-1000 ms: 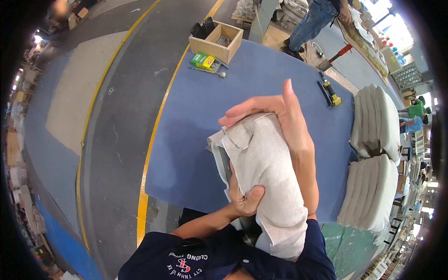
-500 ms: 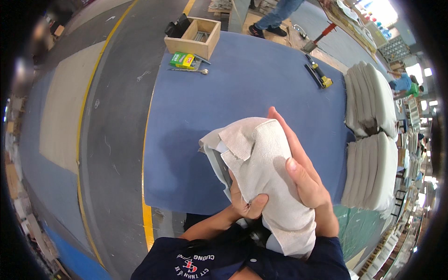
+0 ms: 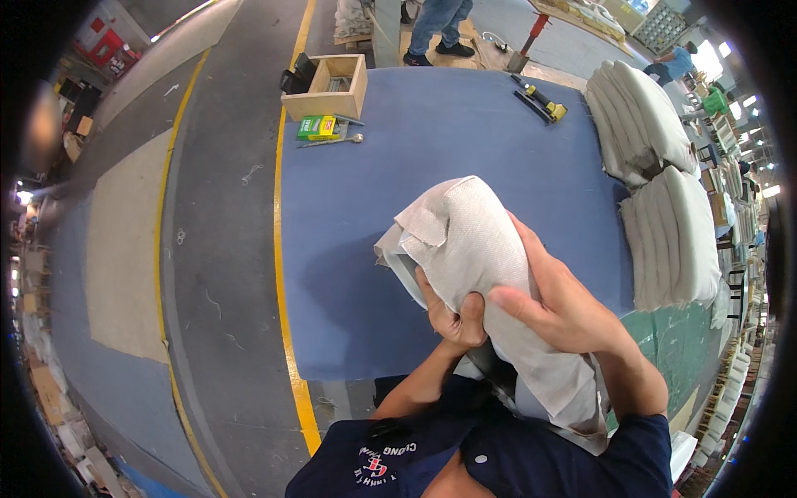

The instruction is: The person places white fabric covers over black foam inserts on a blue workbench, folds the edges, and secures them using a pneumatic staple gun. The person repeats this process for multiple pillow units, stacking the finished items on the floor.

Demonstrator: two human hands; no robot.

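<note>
A padded piece covered in light beige woven fabric (image 3: 477,236) is held up close to my chest, over the near side of a blue-topped table (image 3: 398,124). Loose fabric edges hang at its left end, where a grey inner part shows. My left hand (image 3: 455,315) grips its left edge, thumb on top of the cloth and fingers curled underneath. My right hand (image 3: 564,303) is wrapped over the right side, with the thumb lying across the fabric and the other fingers partly hidden behind it.
Stacks of beige cushions (image 3: 668,236) stand along the table's right edge. At the far left are a wooden box (image 3: 332,100), a green-and-yellow carton (image 3: 318,128) and a metal tool (image 3: 332,143). A yellow-and-black staple gun (image 3: 544,101) lies far right. Beyond it stands a person (image 3: 436,29).
My view has shifted, so the table and stacks sit differently. The right hand has slid lower along the fabric piece, its thumb now flatter. My left hand keeps its grip.
</note>
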